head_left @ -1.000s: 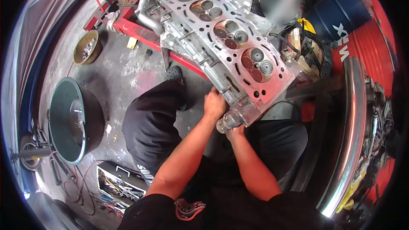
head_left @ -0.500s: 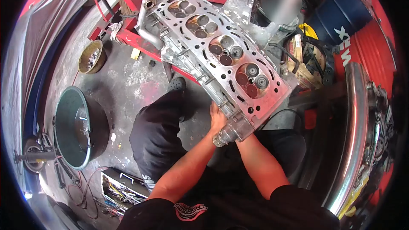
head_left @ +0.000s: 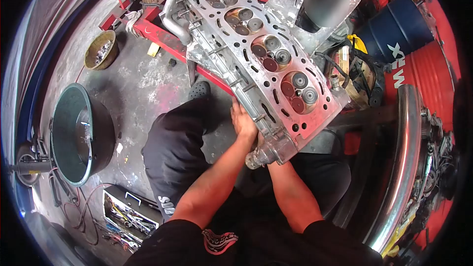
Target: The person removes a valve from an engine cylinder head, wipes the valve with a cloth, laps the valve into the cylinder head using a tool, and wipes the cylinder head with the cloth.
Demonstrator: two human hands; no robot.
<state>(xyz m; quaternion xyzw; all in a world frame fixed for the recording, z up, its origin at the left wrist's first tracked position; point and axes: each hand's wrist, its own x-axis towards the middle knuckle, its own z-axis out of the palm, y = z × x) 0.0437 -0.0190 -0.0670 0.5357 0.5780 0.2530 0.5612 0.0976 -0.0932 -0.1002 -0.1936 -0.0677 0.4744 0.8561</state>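
A metal cylinder head (head_left: 268, 76) lies tilted in front of me, its flat face up, with several round combustion chambers and valves showing. Rust-brown and dark stains mark the chambers. My left hand (head_left: 243, 119) is at its near left edge, fingers stretched forward along the side and partly under it; the thumb is hidden. A stubby outlet (head_left: 253, 159) juts from the near corner, between my forearms. My right forearm (head_left: 293, 187) runs up beneath that corner; the right hand itself is hidden under the cylinder head.
A red metal frame (head_left: 167, 44) stands behind and left of the cylinder head. On the floor at left are a large dark tub (head_left: 106, 143), a smaller bowl (head_left: 114, 51) and a toolbox (head_left: 143, 202). A shiny pipe (head_left: 401, 167) and blue drum (head_left: 399, 24) are at right.
My left hand has slid forward along the cylinder head's left side, and more of it shows. The view has shifted slightly, moving the tub left and the cylinder head's far end right.
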